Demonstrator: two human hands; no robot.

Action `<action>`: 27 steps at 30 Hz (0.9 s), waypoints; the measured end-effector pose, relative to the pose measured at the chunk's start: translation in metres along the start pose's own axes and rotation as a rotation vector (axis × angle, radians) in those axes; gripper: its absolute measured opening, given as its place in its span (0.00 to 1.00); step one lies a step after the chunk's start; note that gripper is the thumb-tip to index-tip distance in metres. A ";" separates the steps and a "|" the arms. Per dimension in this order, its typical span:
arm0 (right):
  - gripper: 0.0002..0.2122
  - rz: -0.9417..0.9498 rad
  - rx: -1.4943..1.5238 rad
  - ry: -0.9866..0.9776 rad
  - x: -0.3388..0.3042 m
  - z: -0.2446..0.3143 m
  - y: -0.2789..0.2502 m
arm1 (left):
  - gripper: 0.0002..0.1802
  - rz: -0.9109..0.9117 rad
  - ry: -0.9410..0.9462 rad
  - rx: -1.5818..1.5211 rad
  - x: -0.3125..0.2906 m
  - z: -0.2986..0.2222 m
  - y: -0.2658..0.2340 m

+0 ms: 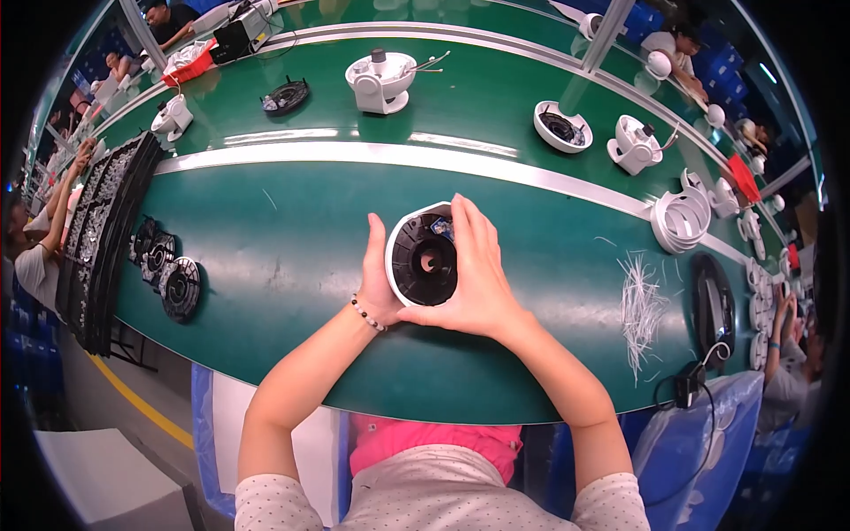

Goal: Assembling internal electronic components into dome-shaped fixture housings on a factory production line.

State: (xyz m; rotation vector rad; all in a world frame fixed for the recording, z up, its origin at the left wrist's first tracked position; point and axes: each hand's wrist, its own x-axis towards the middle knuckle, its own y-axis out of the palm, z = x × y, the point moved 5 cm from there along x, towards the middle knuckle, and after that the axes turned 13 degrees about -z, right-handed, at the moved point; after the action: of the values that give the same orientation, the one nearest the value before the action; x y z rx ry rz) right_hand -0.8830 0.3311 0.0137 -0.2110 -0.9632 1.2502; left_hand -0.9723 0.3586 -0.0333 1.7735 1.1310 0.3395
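Note:
Over the middle of the green table I hold a round white housing with a black ribbed disc (pixel 416 270) set inside it. The disc has a round hole in its centre, and a small blue piece, perhaps a circuit board, sits near its upper rim. My left hand (pixel 379 281) presses against the left side of the housing, thumb pointing up. From the right, my right hand (pixel 485 283) wraps round the rim, with fingers over the top and thumb along the lower edge. The far side of the housing is hidden.
Black round parts (pixel 181 288) lie at left beside black trays (pixel 88 239) of small clear pieces. Thin white strips (pixel 639 314) are heaped at right, near stacked white rings (pixel 680 217) and a glossy black object (pixel 713 305). White assemblies (pixel 381 80) stand beyond the metal strip. Co-workers sit around.

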 end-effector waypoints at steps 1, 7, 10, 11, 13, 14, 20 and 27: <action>0.55 0.015 0.021 -0.042 0.000 -0.001 0.004 | 0.45 -0.012 -0.029 -0.002 -0.001 -0.002 -0.002; 0.55 0.127 0.038 -0.101 0.004 -0.001 0.008 | 0.44 -0.036 -0.122 -0.004 0.002 0.000 -0.013; 0.55 0.165 0.039 -0.105 0.002 -0.006 0.011 | 0.43 -0.036 -0.128 0.000 0.004 0.002 -0.017; 0.54 0.169 0.036 -0.105 0.002 -0.006 0.012 | 0.40 -0.032 -0.128 -0.002 0.005 0.001 -0.019; 0.54 0.117 0.020 -0.147 0.003 -0.001 0.016 | 0.35 0.067 -0.130 -0.089 0.006 0.000 -0.028; 0.54 0.065 0.001 -0.182 0.002 0.001 0.016 | 0.31 0.168 -0.137 -0.178 0.004 -0.002 -0.024; 0.51 -0.111 0.063 -0.203 -0.003 -0.003 0.033 | 0.25 -0.028 -0.001 -0.110 0.000 -0.015 -0.028; 0.20 0.039 0.132 -0.597 -0.002 0.001 0.045 | 0.32 -0.179 -0.037 -0.107 0.002 -0.040 -0.043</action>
State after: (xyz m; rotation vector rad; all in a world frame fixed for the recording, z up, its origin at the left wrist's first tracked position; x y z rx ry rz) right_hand -0.9158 0.3450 -0.0145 0.2661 -1.3803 1.4398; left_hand -1.0207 0.3878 -0.0501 1.5667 1.2130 0.2529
